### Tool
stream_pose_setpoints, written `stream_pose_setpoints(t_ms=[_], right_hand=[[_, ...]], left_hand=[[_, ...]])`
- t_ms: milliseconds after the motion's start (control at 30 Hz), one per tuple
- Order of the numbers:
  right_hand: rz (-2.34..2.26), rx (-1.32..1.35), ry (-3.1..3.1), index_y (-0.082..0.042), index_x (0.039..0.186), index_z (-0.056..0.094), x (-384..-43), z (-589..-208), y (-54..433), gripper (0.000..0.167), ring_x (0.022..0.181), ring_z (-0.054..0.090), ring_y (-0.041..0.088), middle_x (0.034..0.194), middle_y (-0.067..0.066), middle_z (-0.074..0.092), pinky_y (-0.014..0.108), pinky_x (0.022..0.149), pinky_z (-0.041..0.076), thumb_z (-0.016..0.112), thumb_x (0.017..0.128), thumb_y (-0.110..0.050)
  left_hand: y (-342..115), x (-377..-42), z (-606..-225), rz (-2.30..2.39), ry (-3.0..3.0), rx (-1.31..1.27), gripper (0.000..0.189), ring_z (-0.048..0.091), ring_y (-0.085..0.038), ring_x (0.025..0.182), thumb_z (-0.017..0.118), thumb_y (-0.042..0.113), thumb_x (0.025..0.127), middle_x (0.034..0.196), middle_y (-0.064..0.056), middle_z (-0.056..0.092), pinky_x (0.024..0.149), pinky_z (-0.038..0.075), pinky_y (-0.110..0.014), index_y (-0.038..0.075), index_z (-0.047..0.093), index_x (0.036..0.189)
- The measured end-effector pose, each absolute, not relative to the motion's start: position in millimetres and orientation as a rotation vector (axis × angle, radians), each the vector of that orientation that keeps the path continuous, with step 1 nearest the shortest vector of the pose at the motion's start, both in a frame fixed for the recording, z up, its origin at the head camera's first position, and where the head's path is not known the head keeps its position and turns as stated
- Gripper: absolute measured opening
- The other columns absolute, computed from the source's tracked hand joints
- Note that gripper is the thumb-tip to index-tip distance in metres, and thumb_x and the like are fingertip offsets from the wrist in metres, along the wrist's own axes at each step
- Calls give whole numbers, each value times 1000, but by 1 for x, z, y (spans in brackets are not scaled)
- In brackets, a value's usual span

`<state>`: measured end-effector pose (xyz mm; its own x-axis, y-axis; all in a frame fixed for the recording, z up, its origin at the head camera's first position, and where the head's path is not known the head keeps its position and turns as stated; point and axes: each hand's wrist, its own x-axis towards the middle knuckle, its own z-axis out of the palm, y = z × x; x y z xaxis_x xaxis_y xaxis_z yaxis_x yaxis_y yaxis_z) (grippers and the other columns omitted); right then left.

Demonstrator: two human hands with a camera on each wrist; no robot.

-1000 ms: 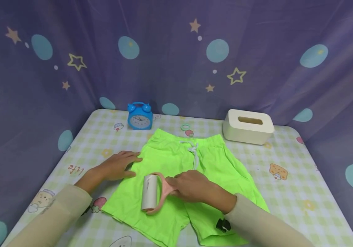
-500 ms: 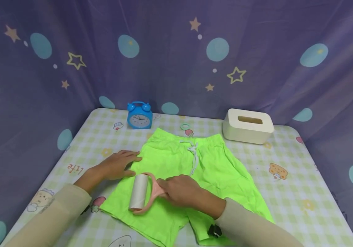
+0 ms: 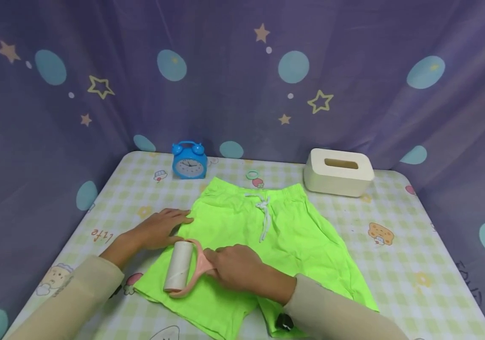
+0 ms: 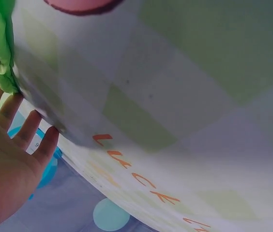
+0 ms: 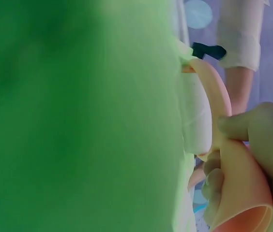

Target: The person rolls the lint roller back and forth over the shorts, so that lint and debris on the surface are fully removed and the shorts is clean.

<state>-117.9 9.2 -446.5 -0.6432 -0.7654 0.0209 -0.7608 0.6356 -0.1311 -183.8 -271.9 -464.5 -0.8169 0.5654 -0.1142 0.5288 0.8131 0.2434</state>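
Neon green drawstring shorts lie spread flat, waistband toward the back. My right hand grips the pink handle of a lint roller, its white roll lying on the left leg of the shorts. In the right wrist view the thumb and curled fingers wrap the lint roller's handle. My left hand rests at the left edge of the shorts, fingers spread and fairly straight, its thumb close to the top of the roll. The left wrist view shows these fingers extended beside the green cloth.
A blue alarm clock stands at the back left, a cream tissue box at the back right. Between them lies a small mint-green ring. A checkered cloth covers the table, with a purple curtain behind and at the sides.
My right hand has moved the lint roller leftward across the left leg of the shorts, closer to my left hand. The left hand has stayed in place at the edge.
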Motion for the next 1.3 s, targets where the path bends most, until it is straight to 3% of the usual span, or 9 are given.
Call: stream_pose_setpoints(t_ms=[167, 467, 967, 1300], right_hand=[[-276, -1267, 2794, -31, 109, 63, -119, -447, 9, 20, 56, 50, 5, 79, -12, 65, 24, 46, 36, 56, 102, -48], [-271, -1254, 2814, -30, 113, 63, -117, -450, 11, 30, 59, 55, 6, 82, -9, 66, 25, 46, 39, 52, 102, -55], [-283, -1248, 2829, -25, 103, 56, -109, -454, 22, 24, 57, 54, 8, 78, -9, 64, 26, 46, 38, 58, 101, -48], [-272, -1214, 2797, -26, 109, 59, -108, -450, 40, 22, 60, 57, 9, 80, -9, 65, 26, 48, 39, 60, 100, -47]], left_hand=[[-272, -183, -465, 320, 2823, 863, 54, 46, -41, 140, 74, 27, 94, 156, -13, 48, 107, 41, -64, 14, 59, 145], [-271, -182, -465, 344, 2834, 878, 54, 47, -41, 139, 75, 29, 94, 155, -13, 50, 106, 42, -64, 14, 60, 144], [-274, -183, -466, 368, 2812, 853, 56, 45, -41, 141, 73, 33, 95, 157, -12, 48, 106, 41, -65, 15, 58, 146], [-274, -183, -466, 383, 2800, 851, 57, 44, -42, 141, 73, 34, 95, 157, -13, 47, 106, 40, -66, 14, 57, 146]])
